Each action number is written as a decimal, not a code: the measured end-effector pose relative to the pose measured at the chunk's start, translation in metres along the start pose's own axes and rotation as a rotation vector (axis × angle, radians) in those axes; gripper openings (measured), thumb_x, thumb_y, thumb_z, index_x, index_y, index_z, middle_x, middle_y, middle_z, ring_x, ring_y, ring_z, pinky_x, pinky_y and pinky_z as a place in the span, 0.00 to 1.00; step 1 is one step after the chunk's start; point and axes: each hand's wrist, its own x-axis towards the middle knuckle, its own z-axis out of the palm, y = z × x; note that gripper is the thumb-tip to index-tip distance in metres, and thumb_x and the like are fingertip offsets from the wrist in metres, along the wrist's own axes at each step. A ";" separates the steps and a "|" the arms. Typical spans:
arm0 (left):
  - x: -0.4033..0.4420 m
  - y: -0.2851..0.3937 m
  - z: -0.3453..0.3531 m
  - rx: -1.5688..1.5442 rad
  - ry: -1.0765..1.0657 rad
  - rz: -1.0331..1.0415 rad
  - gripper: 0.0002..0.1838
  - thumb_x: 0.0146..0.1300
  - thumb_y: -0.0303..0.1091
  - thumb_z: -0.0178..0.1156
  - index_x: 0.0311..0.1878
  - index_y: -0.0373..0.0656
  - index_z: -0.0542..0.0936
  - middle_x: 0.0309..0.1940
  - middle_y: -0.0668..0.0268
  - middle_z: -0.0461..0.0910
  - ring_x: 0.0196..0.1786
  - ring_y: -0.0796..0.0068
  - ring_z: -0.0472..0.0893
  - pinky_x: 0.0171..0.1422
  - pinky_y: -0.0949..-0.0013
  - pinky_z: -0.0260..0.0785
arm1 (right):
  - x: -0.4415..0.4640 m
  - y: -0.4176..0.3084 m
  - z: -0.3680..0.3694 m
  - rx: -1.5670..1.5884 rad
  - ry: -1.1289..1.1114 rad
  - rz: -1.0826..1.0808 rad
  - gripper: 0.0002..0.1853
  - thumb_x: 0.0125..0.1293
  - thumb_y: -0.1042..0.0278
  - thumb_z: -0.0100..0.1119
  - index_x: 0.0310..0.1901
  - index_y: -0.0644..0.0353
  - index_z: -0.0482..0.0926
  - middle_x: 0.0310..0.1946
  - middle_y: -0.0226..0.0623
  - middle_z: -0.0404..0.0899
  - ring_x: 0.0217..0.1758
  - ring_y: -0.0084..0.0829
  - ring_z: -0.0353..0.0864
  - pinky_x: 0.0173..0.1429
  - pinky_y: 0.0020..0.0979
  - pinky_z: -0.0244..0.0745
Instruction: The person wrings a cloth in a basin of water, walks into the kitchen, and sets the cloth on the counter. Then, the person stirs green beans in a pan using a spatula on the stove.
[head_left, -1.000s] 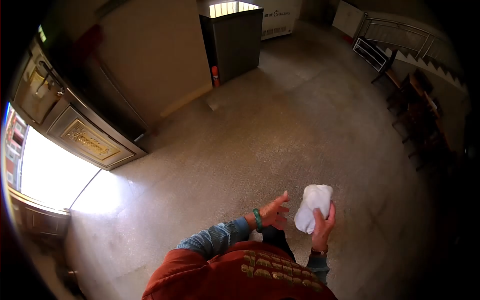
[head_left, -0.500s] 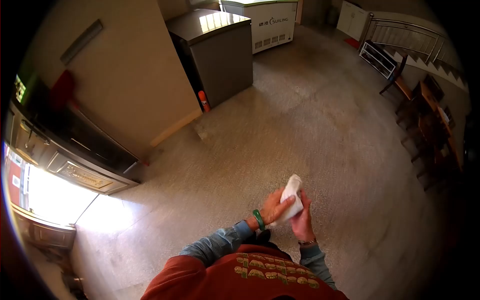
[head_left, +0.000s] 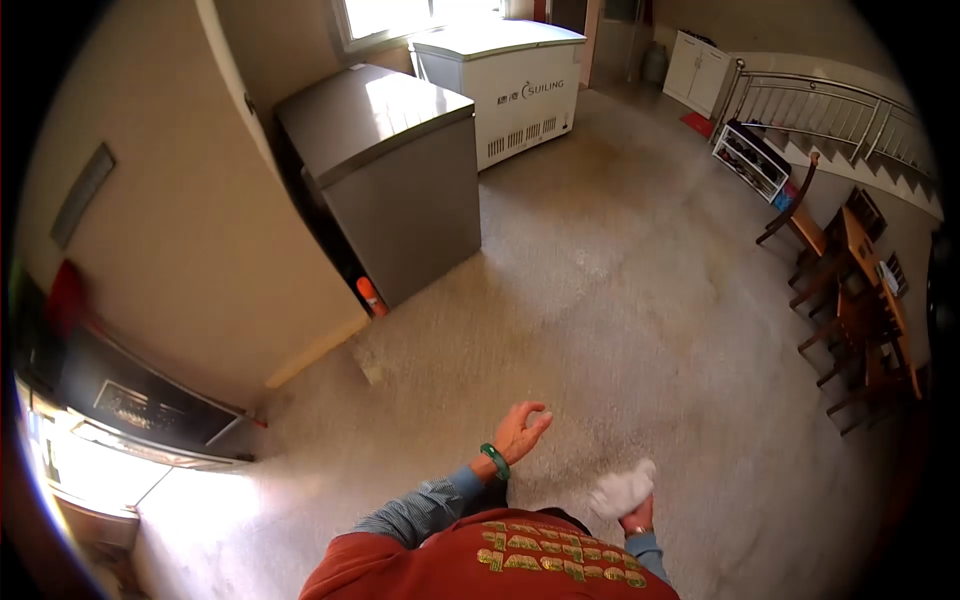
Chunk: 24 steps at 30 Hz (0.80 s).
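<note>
My left hand [head_left: 521,430], with a green bangle [head_left: 495,461] on its wrist, hangs over the floor in front of my body. Its fingers are curved, the thumb stands apart, and nothing is in it. To its right and lower, my right hand [head_left: 638,517] holds a crumpled white cloth [head_left: 622,490]. The cloth is slightly blurred and hides most of that hand's fingers. A gap of bare floor separates the two hands.
A grey chest freezer [head_left: 405,180] stands ahead, with a white freezer [head_left: 525,95] behind it. An orange bottle-like object [head_left: 371,297] lies against the grey one. On the right are wooden chairs [head_left: 806,230], a shoe rack [head_left: 750,165] and a stair railing [head_left: 820,80].
My hands have parted: the left has let go of the white cloth and moved left, while the right has carried it lower and to the right. The view has shifted up toward the freezers.
</note>
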 end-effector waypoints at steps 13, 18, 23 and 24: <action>0.251 -0.123 -0.022 0.296 -0.116 -0.436 0.23 0.56 0.51 0.56 0.42 0.39 0.78 0.37 0.58 0.80 0.40 0.67 0.78 0.44 0.65 0.70 | 0.164 -0.091 -0.033 -0.099 0.463 0.056 0.23 0.61 0.36 0.41 0.31 0.46 0.76 0.27 0.33 0.79 0.31 0.38 0.78 0.40 0.47 0.75; 0.237 -0.246 -0.077 0.376 -0.001 -0.962 0.21 0.53 0.49 0.55 0.30 0.37 0.79 0.27 0.57 0.79 0.31 0.61 0.77 0.36 0.57 0.69 | 0.353 -0.185 0.050 -0.099 0.212 0.073 0.23 0.61 0.35 0.41 0.30 0.46 0.75 0.26 0.33 0.78 0.30 0.38 0.78 0.38 0.44 0.76; 0.299 -0.157 -0.084 -0.066 0.402 -1.206 0.13 0.58 0.37 0.56 0.40 0.36 0.76 0.28 0.59 0.78 0.27 0.68 0.77 0.29 0.64 0.72 | 0.563 -0.281 0.159 -0.148 0.072 -0.120 0.26 0.61 0.37 0.44 0.48 0.49 0.73 0.44 0.32 0.76 0.49 0.39 0.76 0.52 0.48 0.72; 0.317 -0.147 -0.084 -0.147 0.477 -1.265 0.11 0.58 0.35 0.56 0.37 0.36 0.77 0.23 0.59 0.76 0.26 0.68 0.77 0.27 0.65 0.71 | 0.590 -0.291 0.186 -0.149 0.072 -0.167 0.28 0.60 0.36 0.45 0.51 0.49 0.71 0.49 0.31 0.75 0.53 0.39 0.74 0.55 0.48 0.70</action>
